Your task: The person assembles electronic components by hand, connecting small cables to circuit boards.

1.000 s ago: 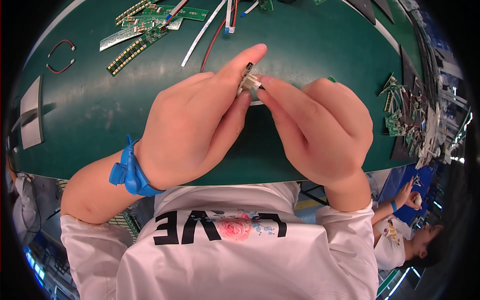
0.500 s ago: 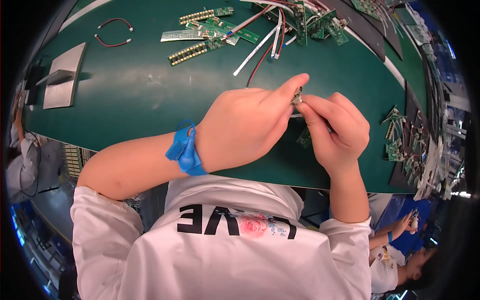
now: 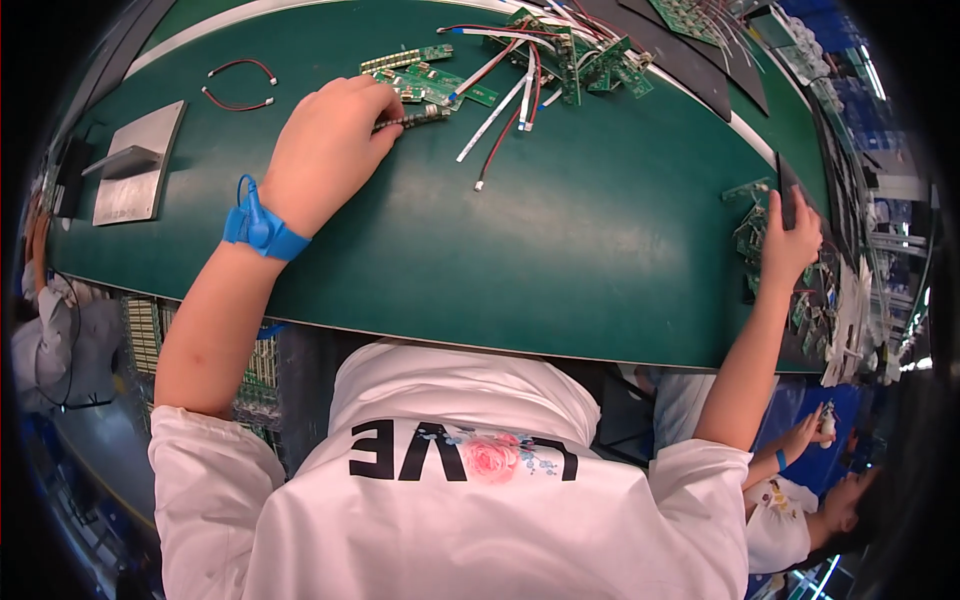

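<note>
My left hand (image 3: 335, 150), with a blue wrist strap (image 3: 265, 228), reaches to the far left-middle of the table. Its thumb and fingers pinch a narrow green circuit board strip (image 3: 425, 117), partly hidden under the hand. Just beyond lie more circuit board strips (image 3: 468, 87), one bearing a row of yellowish pads. Over at the right edge, my right hand (image 3: 793, 245) is above a group of small circuit boards (image 3: 750, 237) on a dark mat. Its thumb and forefinger are apart, with nothing visible held between them.
A heap of circuit boards with wires (image 3: 570, 65) lies at the back. Two red-and-black cables (image 3: 240, 103) and a metal plate with an upright fin (image 3: 140, 165) sit at the left. Another person (image 3: 790, 520) works at the lower right.
My hands, together over the table's middle holding a small part, have separated. The left moved to the board strips and pinched one; the right went to the boards at right, the part no longer visible.
</note>
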